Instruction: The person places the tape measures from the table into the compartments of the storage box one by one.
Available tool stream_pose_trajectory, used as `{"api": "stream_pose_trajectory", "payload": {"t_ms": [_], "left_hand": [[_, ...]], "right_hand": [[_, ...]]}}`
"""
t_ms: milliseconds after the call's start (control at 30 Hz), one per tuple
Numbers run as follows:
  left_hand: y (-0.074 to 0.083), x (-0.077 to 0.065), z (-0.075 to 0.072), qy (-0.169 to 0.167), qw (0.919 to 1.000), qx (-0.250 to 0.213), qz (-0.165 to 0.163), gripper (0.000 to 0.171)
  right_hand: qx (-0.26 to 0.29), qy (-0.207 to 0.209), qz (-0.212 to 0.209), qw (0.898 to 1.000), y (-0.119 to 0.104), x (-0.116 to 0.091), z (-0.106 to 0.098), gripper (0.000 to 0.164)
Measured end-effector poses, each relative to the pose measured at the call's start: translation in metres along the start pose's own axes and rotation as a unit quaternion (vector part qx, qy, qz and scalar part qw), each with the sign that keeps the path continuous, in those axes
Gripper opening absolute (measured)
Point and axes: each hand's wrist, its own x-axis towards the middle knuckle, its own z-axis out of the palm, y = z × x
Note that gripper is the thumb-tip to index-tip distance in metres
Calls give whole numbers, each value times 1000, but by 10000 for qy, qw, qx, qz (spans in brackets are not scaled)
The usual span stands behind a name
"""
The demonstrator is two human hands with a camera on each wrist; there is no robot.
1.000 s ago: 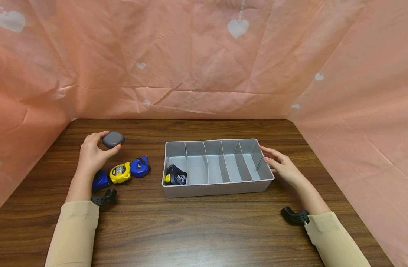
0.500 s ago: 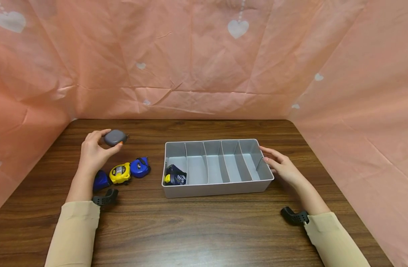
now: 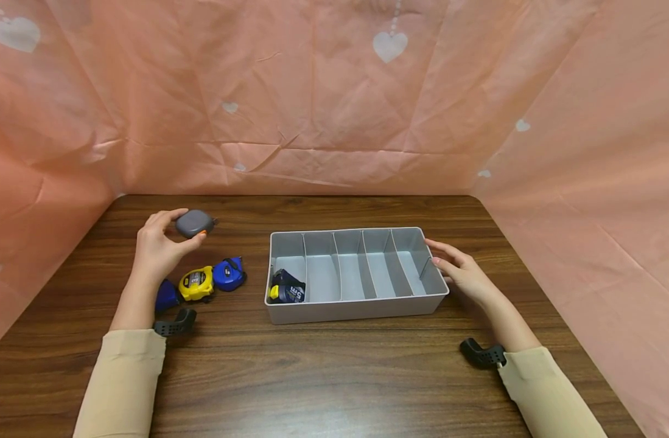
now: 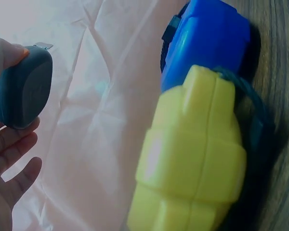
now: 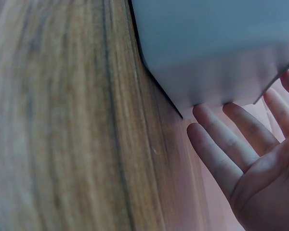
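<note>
Between the thumb and fingers of my left hand [image 3: 157,246] is a grey tape measure [image 3: 194,224], held above the table with its small metal hook showing in the left wrist view. Below that hand sit a yellow tape measure [image 3: 196,284], a blue tape measure [image 3: 229,274] and another blue one [image 3: 167,295], partly hidden by my wrist. My right hand [image 3: 465,275] rests its fairly straight fingertips on the right end wall of a grey divided box [image 3: 356,311]. A black and yellow tape measure [image 3: 288,289] lies in the box's leftmost compartment.
The box stands near the middle of a brown wooden table [image 3: 312,371], with thin dividers [image 3: 322,267] across it. Pink cloth [image 3: 323,109] with white hearts hangs behind and at both sides. A black wrist band [image 3: 175,323] is on my left wrist.
My left hand has moved slightly right and away from me, carrying the grey tape measure. The right hand and the box have kept their places.
</note>
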Motion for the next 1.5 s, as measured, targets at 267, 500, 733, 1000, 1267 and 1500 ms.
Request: {"api": "stream_pose_trajectory", "payload": {"t_ms": [267,500,733,1000,1267,1500], "left_hand": [[7,0,1,50,9999,-89,118,53],[13,1,4,123,9991,-233,345,53],[19,2,5,133,9979,-356,516,52],[24,3,6,149,9961,-469,734,52],[30,3,8,127,9951,-529,831,52],[37,2,11,35,9948,-606,823,51]], "right_hand": [[-3,-38,-18,10000,1,1,0,51],[-88,1,25,10000,3,2,-1,51],[-24,-25,-11,10000,2,0,0,51],[-9,8,-14,10000,0,0,0,51],[49,-24,-33,10000,0,0,0,50],[85,-30,1,10000,-1,-1,1,51]]}}
